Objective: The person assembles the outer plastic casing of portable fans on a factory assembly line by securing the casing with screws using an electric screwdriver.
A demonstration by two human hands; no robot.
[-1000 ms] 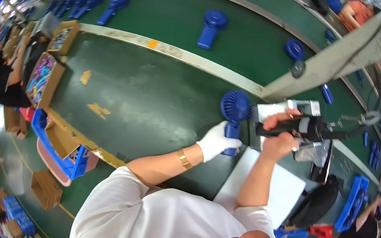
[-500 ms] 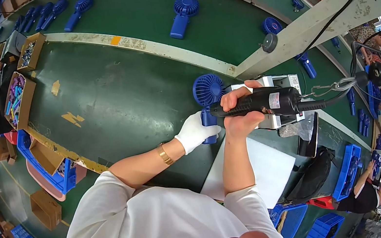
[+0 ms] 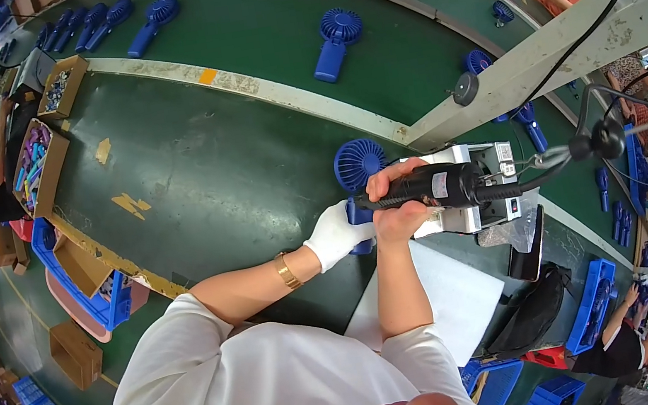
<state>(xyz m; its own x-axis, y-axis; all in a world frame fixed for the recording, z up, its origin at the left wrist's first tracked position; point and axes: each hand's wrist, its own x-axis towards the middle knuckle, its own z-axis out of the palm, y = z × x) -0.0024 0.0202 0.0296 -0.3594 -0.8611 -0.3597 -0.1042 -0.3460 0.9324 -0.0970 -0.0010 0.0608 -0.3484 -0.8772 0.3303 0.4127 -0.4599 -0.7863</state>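
A blue handheld fan (image 3: 358, 163) lies on the green workbench, its round grille pointing away from me. My left hand (image 3: 336, 235), in a white glove, is closed round the fan's handle. Bare fingers of my right hand (image 3: 398, 206) wrap a black electric screwdriver (image 3: 443, 186), which hangs from a hook and cable at its right end. The screwdriver's tip meets the fan's handle just below the grille; the exact contact point is too small to make out. Behind the screwdriver stands a white and black boxy device (image 3: 473, 218), partly hidden by it.
Beyond the pale rail, several blue fans (image 3: 332, 57) lie on the green belt. A whitish post (image 3: 546, 60) rises at the right. A white foam sheet (image 3: 446, 289) lies beside my right forearm. Boxes of small parts (image 3: 37, 171) stand at the left. Other people sit along the line.
The screwdriver's rear end has swung slightly down and left, and its cable now bends more. Both hands keep their grips. The whole view has shifted a little; fans on the belt appear lower and farther right.
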